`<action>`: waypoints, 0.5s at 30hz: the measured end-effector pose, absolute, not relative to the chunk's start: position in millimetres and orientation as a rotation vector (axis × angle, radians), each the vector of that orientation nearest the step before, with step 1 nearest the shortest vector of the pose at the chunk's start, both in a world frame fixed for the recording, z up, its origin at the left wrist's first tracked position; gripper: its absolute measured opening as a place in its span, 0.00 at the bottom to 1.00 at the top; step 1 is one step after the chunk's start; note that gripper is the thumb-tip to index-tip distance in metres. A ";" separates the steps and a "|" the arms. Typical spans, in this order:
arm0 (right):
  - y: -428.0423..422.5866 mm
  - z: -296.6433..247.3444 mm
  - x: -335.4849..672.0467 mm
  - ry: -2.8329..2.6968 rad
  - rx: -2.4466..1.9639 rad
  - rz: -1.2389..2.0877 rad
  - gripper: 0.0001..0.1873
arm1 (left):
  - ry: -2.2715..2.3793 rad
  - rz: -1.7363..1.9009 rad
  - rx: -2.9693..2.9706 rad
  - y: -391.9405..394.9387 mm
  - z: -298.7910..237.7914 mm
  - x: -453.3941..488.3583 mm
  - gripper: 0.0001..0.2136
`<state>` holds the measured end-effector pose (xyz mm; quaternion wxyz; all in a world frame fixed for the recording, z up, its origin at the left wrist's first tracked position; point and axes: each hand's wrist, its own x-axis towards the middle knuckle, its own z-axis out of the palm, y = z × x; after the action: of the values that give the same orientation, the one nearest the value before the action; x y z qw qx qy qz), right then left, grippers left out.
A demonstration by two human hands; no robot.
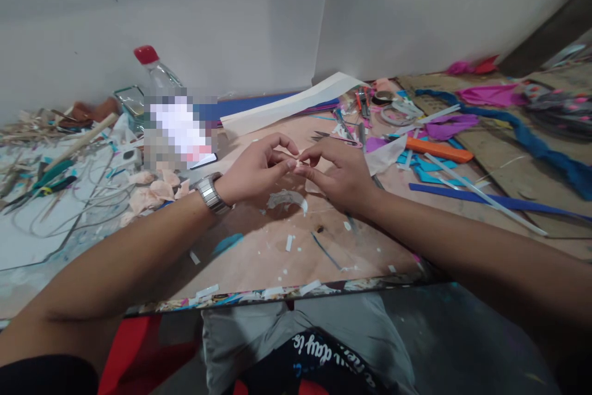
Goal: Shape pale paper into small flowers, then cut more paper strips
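Head: littered table [252, 268], pale wall [240, 25].

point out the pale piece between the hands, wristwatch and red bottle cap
Pale piece [298, 163]: head view, its visible part.
Wristwatch [212, 193]: head view, middle of the metal band.
Red bottle cap [146, 55]: head view, middle of its side.

Left arm [134, 259] is bearing a silver link-band watch [213, 194]; dark top [277, 367] is showing white script lettering [326, 353]; grey legwear [393, 333] is creasing.
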<state>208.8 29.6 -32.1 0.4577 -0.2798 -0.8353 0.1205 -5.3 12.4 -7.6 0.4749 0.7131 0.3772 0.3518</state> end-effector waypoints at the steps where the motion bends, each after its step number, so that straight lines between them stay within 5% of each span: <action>1: 29.6 -32.1 208.9 -2.056 -0.674 0.292 0.13 | 0.931 0.863 1.743 12.5 -7.1 -5.0 0.11; 15: 29.5 -30.8 208.9 -2.035 -0.679 0.274 0.14 | 1.094 0.864 1.948 13.1 0.7 -4.1 0.13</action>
<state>208.9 29.5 -30.8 0.4699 -0.2773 -0.8306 0.1117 -4.1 13.1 0.7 0.3644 0.7574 0.4251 0.3359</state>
